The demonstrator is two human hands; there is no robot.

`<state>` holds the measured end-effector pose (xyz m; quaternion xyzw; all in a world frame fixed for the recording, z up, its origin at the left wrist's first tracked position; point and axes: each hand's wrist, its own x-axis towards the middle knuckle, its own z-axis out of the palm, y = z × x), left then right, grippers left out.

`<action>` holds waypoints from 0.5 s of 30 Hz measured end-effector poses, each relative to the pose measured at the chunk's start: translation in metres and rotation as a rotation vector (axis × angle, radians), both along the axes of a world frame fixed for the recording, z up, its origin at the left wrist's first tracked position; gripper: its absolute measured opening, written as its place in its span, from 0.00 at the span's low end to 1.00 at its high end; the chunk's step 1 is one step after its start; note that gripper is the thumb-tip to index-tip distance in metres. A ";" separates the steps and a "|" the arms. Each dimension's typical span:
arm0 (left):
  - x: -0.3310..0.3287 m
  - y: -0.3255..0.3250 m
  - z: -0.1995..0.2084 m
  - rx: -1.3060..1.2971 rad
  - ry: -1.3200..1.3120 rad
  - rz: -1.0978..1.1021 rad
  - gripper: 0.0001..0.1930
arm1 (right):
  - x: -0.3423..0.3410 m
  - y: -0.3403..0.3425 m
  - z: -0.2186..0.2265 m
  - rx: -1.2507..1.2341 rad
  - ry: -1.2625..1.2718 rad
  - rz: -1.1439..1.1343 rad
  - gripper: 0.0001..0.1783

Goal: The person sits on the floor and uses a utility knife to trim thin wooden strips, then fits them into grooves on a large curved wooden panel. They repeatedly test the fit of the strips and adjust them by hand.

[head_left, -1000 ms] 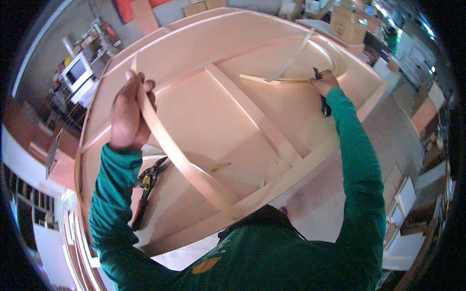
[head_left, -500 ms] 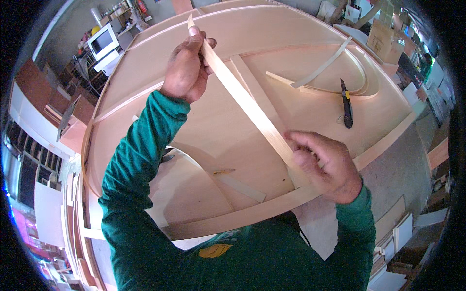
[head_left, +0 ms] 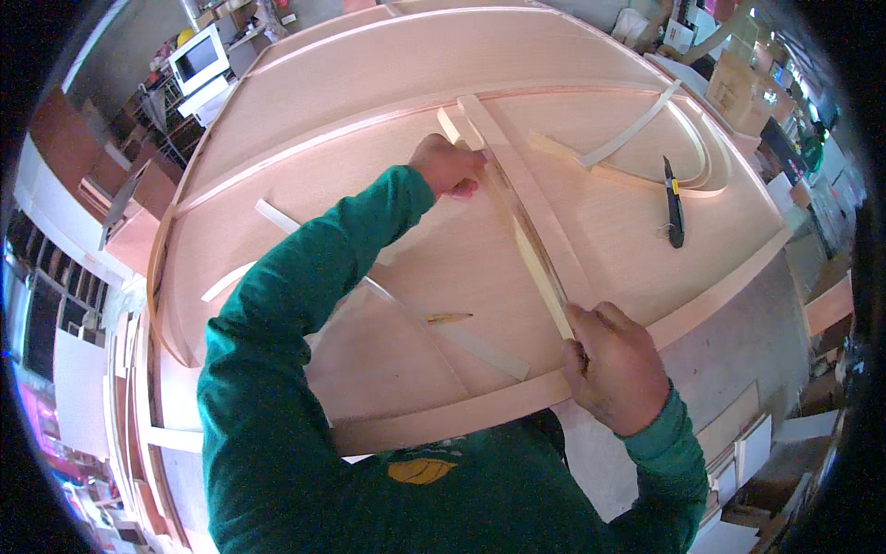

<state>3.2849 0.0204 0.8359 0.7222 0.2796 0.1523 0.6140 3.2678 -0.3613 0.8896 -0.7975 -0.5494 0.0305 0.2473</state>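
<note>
A thin wood strip [head_left: 538, 270] runs lengthwise between my two hands, on edge along the left side of a wooden crossbar [head_left: 531, 203] in a large framed panel [head_left: 388, 55]. My left hand [head_left: 448, 167] is closed on the strip near its far end, whose tip sticks out beyond the fingers. At the near end my right hand [head_left: 616, 367] grips the strip, close to the panel's front rail [head_left: 461, 415]. Whether the strip touches the crossbar along its whole length, I cannot tell. A pencil [head_left: 449, 318] lies on the panel left of the strip.
A black and yellow utility knife [head_left: 674, 205] lies on the panel at right, near a curled strip [head_left: 660, 189] and a pale strip [head_left: 632, 125]. Another pale strip [head_left: 277, 216] lies partly under my left arm. A cardboard box [head_left: 738, 92] stands beyond the right edge.
My left hand has come down and to the right, lowering the raised strip alongside the crossbar. My right hand has shifted slightly nearer and closed on the strip's near end.
</note>
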 end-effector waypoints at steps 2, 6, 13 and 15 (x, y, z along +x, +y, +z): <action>0.013 0.005 -0.005 0.156 0.023 -0.050 0.17 | -0.004 0.007 -0.004 0.031 -0.015 -0.034 0.26; 0.031 0.001 -0.007 0.399 0.153 -0.001 0.17 | -0.007 0.015 -0.006 0.016 -0.050 -0.029 0.25; 0.060 0.011 -0.015 0.901 0.339 -0.166 0.21 | 0.000 0.024 -0.012 0.005 -0.032 -0.050 0.22; 0.070 0.014 -0.022 1.061 0.379 -0.186 0.21 | 0.004 0.027 -0.016 0.027 -0.059 -0.052 0.21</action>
